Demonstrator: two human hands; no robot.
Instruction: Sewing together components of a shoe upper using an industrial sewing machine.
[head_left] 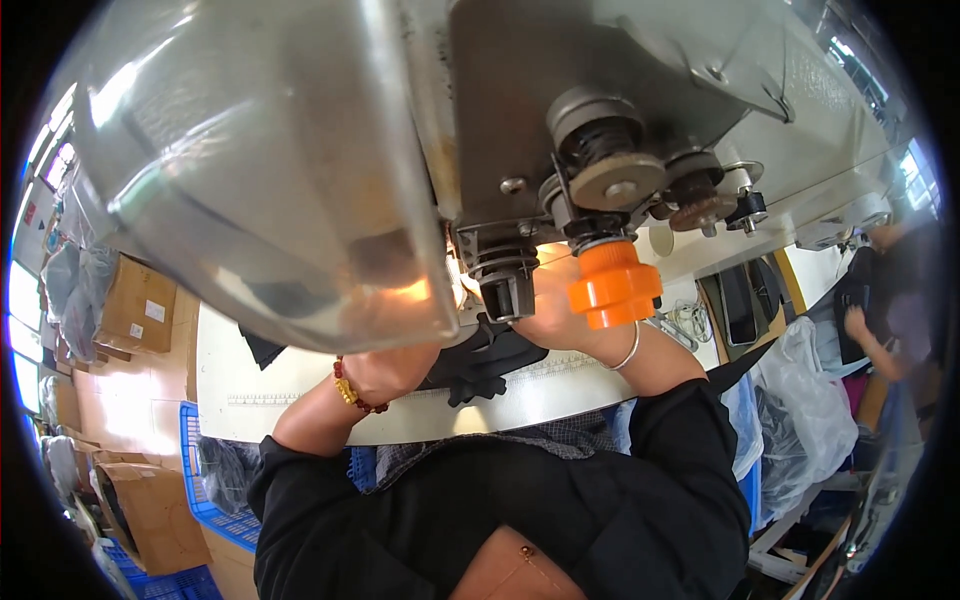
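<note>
"Looking down past the sewing machine (520, 130). Black cloth (487, 362) lies bunched on the white table (410, 428), between the two wrists. Hands?"

"Left hand (398, 368) just beside the cloth's left edge, bead bracelet (347, 392) in red and gold at the wrist. Fingers run in behind the metal; straight or curled, cannot tell."

"And the right?"

"Right hand (553, 303) on the cloth's other side, its back showing between a black part (505, 290) of the machine and an orange knob (613, 285). Silver bangle (632, 350) at the wrist. Fingertips hidden; cannot tell whether they grip the cloth."

"Writing?"

"Ruler marks (545, 374) along the table's near side, left and right of the cloth; figures too small to read. Pale labels (151, 310) on a cardboard box (133, 282), far left; print a blur."

"Round about?"

"Blue basket (188, 450) low at left, grey plastic (222, 475) inside. Clear plastic bags (805, 400) at right. Beyond them another person (905, 290), blurred, forearm bare."
</note>
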